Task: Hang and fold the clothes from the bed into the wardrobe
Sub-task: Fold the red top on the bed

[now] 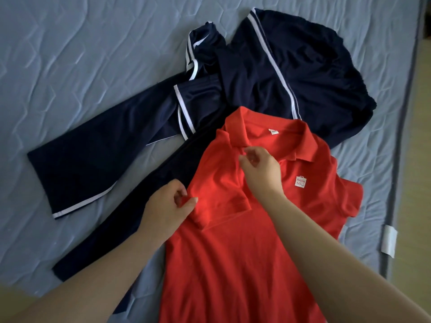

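Bedding lies bare along the left of my view: the quilted blue sheet of the bed [70, 54], with plenty of free room. Next across, the navy striped clothes [105, 145] sprawl in a loose heap, one leg stretched leftward and another running under the near edge of the red polo shirt [233, 264]. The shirt lies face up on the near right part of the bed, collar away from me.

My left hand [168, 206] pinches the sleeve that is turned in over the chest. My right hand [261, 171], just beside it, pinches cloth at the collar opening. Both hands are narrow and closed on red fabric.

I judge the step to be folding the shirt. To do it well I would pin the collar flat with the right while the left lays the sleeve straight along a line from shoulder to hem, then smooth it. The navy leg beneath may drag along, so I would lift the shirt, not slide it.

On the right, the far sleeve lies near the mattress edge [396, 136], by a white label [390, 241], with floor [422, 183] beyond. I would shift work leftward.
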